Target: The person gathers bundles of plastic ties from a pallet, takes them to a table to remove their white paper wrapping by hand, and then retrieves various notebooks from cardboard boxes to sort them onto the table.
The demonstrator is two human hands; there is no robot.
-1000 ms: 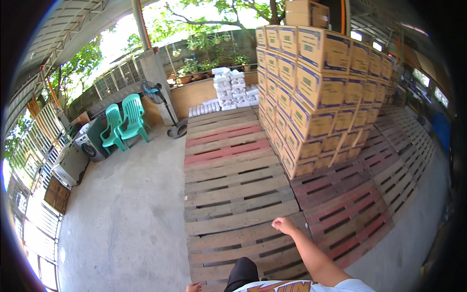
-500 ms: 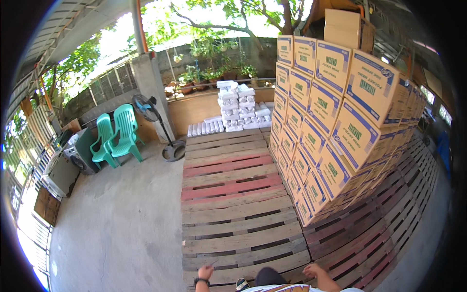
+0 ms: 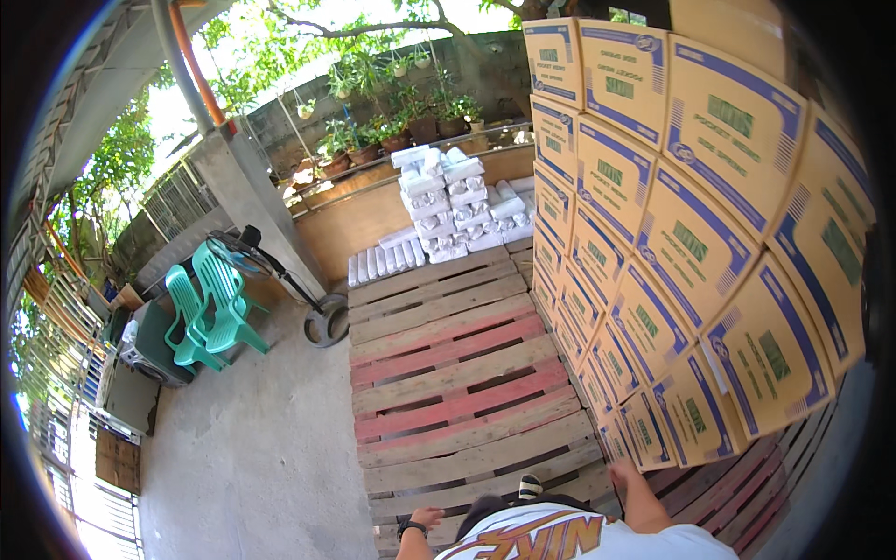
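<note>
My left hand [image 3: 427, 517], with a dark watch [image 3: 412, 529] on its wrist, hangs low in front of me above the wooden pallets [image 3: 476, 373]. Its fingers look loosely apart and hold nothing that I can see. My right hand [image 3: 623, 472] is lowered beside the bottom corner of a tall stack of brown cardboard boxes [image 3: 616, 168] with blue borders and green print. Whether it touches the lowest box [image 3: 611, 439] I cannot make out, and its fingers are too small and blurred to read. One foot in a striped sandal [image 3: 530, 486] stands on the pallet.
White wrapped rolls and bundles [image 3: 437, 210] are piled at the pallets' far end. Along the left stand green plastic chairs [image 3: 219, 308], a pedestal fan [image 3: 322, 317] and a washing machine [image 3: 149, 345]. A concrete post [image 3: 257, 201] and potted plants [image 3: 397, 140] are farther back.
I have moved forward along the pallets, so the boxes at the right are closer and larger. My right hand has shifted nearer the stack's bottom corner; my left hand stays low.
</note>
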